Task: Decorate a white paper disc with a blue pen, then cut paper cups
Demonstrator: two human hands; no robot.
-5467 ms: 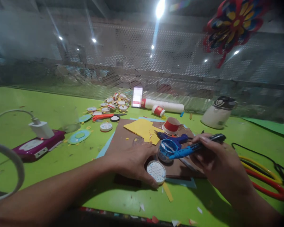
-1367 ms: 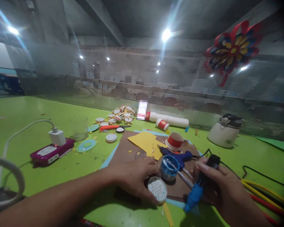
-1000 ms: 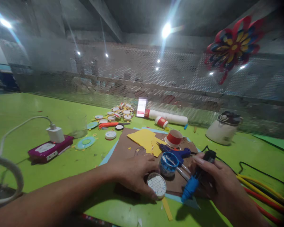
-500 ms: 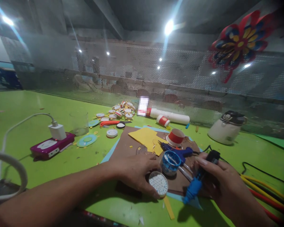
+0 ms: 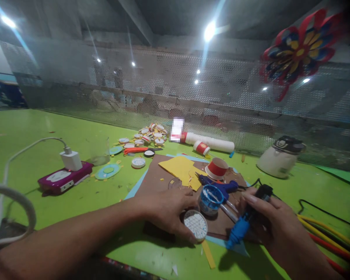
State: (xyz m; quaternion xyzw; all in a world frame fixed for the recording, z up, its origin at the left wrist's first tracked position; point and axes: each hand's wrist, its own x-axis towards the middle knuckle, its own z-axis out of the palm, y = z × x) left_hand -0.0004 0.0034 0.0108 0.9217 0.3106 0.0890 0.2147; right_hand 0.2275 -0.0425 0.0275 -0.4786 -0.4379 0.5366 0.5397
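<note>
My left hand (image 5: 169, 214) curls its thumb and fingers around the rim of a round white disc with blue grid lines (image 5: 196, 225), close to the table's front. In my right hand (image 5: 275, 221) is a black-handled tool with a blue lower end (image 5: 239, 231), tilted down to the left; its exact kind is unclear. Between the hands stands an open blue jar (image 5: 210, 200) with white smears inside. Behind it lies a blue glue gun (image 5: 218, 184), in front of a red and white paper cup (image 5: 216, 168). A yellow paper strip (image 5: 208, 254) lies below the disc.
Brown sheets (image 5: 151, 175) and yellow paper (image 5: 176, 168) cover the middle. At left are a purple power strip (image 5: 65, 177) and a clear cup (image 5: 99, 151). Farther back lie orange-handled scissors (image 5: 135, 150) and a pile of discs (image 5: 153, 134). Cables (image 5: 323, 229) and a jug (image 5: 280, 157) are at right.
</note>
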